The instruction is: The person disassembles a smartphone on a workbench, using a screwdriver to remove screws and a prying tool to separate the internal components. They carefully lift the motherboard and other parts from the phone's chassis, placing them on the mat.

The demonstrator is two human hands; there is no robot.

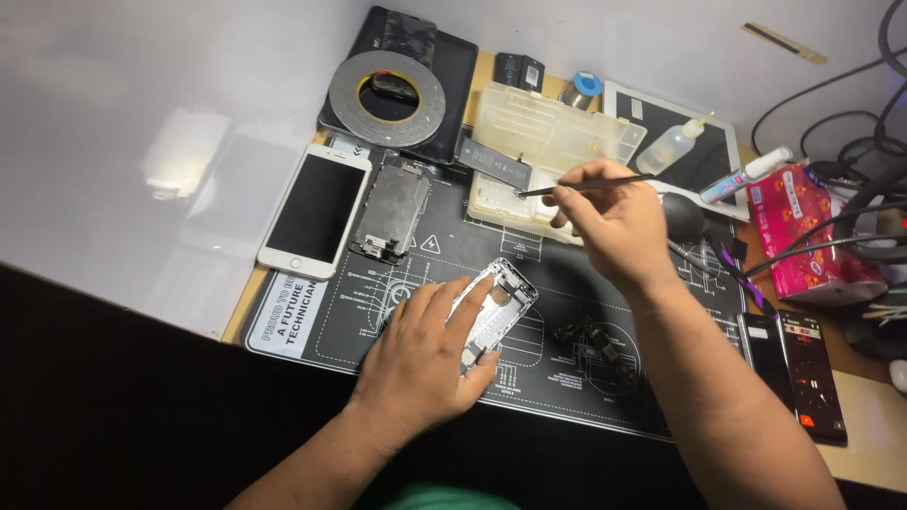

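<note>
Head view: left hand [420, 359] lies flat on phone shell [501, 300], fingers loose; right hand [609, 222] above it pinches tweezers [581, 186].

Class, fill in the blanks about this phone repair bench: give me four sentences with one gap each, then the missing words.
1. The left hand presses on the opened phone housing, which lies on a black ____.
2. The right hand holds thin ____, tips toward the clear plastic parts box.
3. The white phone lies with its screen facing ____.
4. The roll of tape rests on a dark ____.

Missing words: mat; tweezers; up; tablet
</note>
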